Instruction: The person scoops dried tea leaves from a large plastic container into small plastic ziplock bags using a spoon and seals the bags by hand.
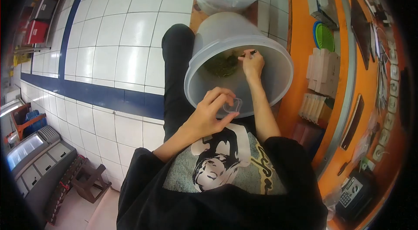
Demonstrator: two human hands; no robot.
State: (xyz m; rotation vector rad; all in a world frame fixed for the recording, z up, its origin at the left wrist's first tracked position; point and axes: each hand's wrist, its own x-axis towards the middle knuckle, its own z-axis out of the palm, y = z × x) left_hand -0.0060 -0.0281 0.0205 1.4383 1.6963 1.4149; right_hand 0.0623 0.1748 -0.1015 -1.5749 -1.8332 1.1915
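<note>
Grasps clear plastic [234, 107] with fingers [216, 94] of left hand [209, 114] at near side of tilted bucket [230, 25]; pinches slim dark object [254, 52] in right hand [252, 65], just right of leafy greens [220, 65] inside. Expect plastic light, flimsy, perhaps slippery: best held by edge. Mind bucket rim [189, 77] and orange shelving [294, 108] rightward; use open room inside.

Yellow script on the black shirt [222, 204] partly reads "epa"; keypad [346, 198] marks are too small.

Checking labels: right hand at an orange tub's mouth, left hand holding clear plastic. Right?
Wrong colour: the tub is translucent whitish, per the head view. Right hand at its mouth, left hand holding clear plastic: both correct.
</note>
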